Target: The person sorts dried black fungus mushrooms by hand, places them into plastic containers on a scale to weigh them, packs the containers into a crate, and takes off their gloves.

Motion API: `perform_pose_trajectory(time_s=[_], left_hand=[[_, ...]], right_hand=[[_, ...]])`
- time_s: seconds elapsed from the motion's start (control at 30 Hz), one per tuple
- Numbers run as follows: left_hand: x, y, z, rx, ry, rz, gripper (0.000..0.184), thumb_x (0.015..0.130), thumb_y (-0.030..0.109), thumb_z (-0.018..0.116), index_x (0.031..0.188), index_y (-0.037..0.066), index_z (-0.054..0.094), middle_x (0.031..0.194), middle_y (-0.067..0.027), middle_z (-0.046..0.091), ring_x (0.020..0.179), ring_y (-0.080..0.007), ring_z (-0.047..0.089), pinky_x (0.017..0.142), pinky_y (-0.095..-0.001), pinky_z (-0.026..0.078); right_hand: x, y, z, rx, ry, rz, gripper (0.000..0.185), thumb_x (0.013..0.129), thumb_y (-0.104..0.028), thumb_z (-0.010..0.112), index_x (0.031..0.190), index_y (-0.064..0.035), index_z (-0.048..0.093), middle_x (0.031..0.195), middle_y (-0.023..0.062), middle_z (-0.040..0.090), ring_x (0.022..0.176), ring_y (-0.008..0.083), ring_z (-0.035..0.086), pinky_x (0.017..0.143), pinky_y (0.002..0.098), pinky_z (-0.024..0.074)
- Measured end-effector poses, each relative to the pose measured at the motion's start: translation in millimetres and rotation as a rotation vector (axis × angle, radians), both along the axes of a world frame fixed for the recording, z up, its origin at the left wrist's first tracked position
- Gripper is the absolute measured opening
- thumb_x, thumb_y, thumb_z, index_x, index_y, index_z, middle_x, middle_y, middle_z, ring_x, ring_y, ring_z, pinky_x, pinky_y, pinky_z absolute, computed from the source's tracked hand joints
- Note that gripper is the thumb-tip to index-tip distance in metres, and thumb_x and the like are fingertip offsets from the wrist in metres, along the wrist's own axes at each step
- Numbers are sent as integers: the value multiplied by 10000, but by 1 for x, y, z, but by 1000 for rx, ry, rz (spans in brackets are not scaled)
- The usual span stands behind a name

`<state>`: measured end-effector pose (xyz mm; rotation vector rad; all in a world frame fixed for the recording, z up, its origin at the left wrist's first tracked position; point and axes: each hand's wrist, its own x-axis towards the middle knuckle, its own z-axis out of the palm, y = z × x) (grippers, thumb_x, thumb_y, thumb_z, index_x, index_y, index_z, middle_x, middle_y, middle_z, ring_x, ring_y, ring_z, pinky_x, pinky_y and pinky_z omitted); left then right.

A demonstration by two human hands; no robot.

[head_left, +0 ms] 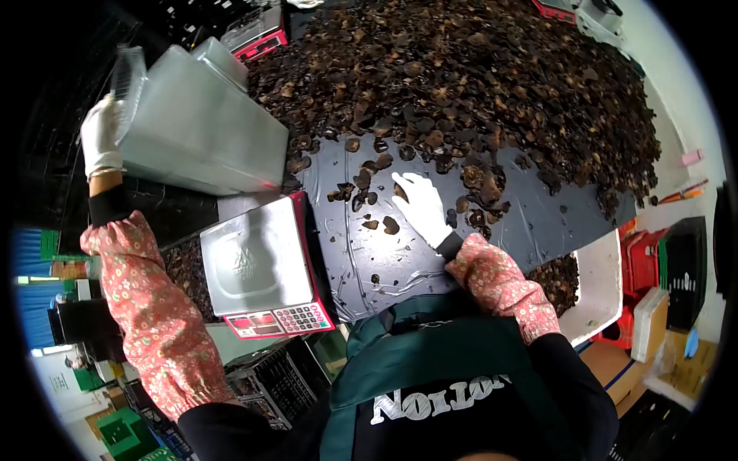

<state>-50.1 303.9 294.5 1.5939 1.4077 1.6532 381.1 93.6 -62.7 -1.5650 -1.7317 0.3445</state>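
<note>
My left hand (pixel 102 138), in a white glove, is closed on a clear plastic tray (pixel 131 81) at the end of a long stack of clear plastic trays (pixel 204 127). My right hand (pixel 421 207), also gloved in white, rests low over the dark table sheet (pixel 350 261). Its thumb and fingers are curled round a brown mushroom piece (pixel 400 192), which is partly hidden. Several loose mushroom pieces (pixel 390 225) lie beside that hand. Between my arms stands a red digital scale (pixel 254 261) with a bare metal plate.
A large heap of dark mushroom pieces (pixel 461 84) covers the far part of the table. More pieces lie in a white foam box (pixel 603 284) at right. Another red scale (pixel 257 38) stands behind the stack. Red crates (pixel 642 261) and black crates (pixel 277 384) are nearby.
</note>
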Motion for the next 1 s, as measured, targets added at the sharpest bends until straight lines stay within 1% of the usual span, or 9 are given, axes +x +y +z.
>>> perform_pose_trajectory(time_s=[0.13, 0.2, 0.27, 0.33, 0.5, 0.6, 0.73, 0.77, 1.0], left_hand=[[23, -112, 4, 380, 508, 479, 256, 964, 203, 585, 996, -44, 646, 878, -85, 684, 764, -130, 603, 692, -259, 463], [31, -180, -33, 685, 904, 797, 274, 983, 240, 575, 1027, -27, 623, 908, -92, 636, 786, -187, 611, 689, -323, 498], [37, -236, -84, 734, 871, 646, 132, 945, 73, 564, 1052, -3, 567, 982, -91, 576, 853, -209, 584, 762, -325, 489], [58, -287, -134, 612, 924, 567, 283, 832, -172, 509, 1053, 2, 536, 987, -87, 532, 890, -212, 541, 814, -336, 470], [75, -359, -250, 67, 928, 527, 241, 819, -104, 585, 1028, 7, 539, 994, -136, 557, 918, -294, 567, 830, -413, 478], [82, -373, -280, -132, 999, 443, 229, 804, -10, 672, 1000, 15, 557, 995, -182, 578, 933, -371, 559, 841, -465, 465], [98, -371, -272, -248, 1052, 442, 288, 802, 28, 695, 1060, 24, 567, 1118, -180, 554, 1036, -373, 521, 913, -446, 410], [109, -366, -259, -166, 1006, 452, 314, 802, 32, 698, 1088, 22, 568, 1127, -172, 553, 1044, -367, 521, 917, -438, 408], [209, -254, -293, -58, 431, 69, 177, 905, -53, 540, 1054, -8, 623, 1029, -170, 621, 973, -330, 612, 880, -378, 489]], right_hand=[[2, 18, -25, 73, -274, 72, 311, 804, -115, 640, 1114, -95, 647, 1084, 83, 617, 998, 289, 567, 854, 397, 468], [8, 24, -36, 14, 95, 94, 213, 783, -42, 593, 989, -82, 628, 1022, 90, 617, 948, 278, 590, 822, 387, 481], [9, 32, -28, -25, 189, 56, 207, 788, 31, 533, 951, -74, 604, 957, 89, 630, 877, 277, 617, 785, 359, 504], [11, 47, -26, -175, 380, 41, 209, 800, 34, 520, 961, -70, 605, 953, 97, 631, 873, 267, 629, 792, 342, 507], [-11, 85, -9, -122, 12, 21, 370, 914, -268, 613, 1254, -123, 606, 1223, 101, 577, 1144, 269, 573, 938, 360, 481], [-32, 96, 1, -267, -184, 89, 553, 854, -420, 667, 1325, -147, 570, 1249, 130, 531, 1121, 321, 550, 939, 382, 478], [-46, 103, -2, -252, -278, 177, 445, 779, -357, 755, 1139, -119, 646, 1069, 128, 573, 996, 346, 572, 860, 413, 499], [-49, 106, -2, -265, -235, 189, 312, 771, -290, 763, 941, -73, 616, 974, 138, 576, 923, 362, 587, 792, 428, 495], [-29, 107, -19, -436, 271, 51, 215, 772, -197, 690, 873, -68, 550, 820, 131, 630, 792, 352, 632, 739, 418, 496]])
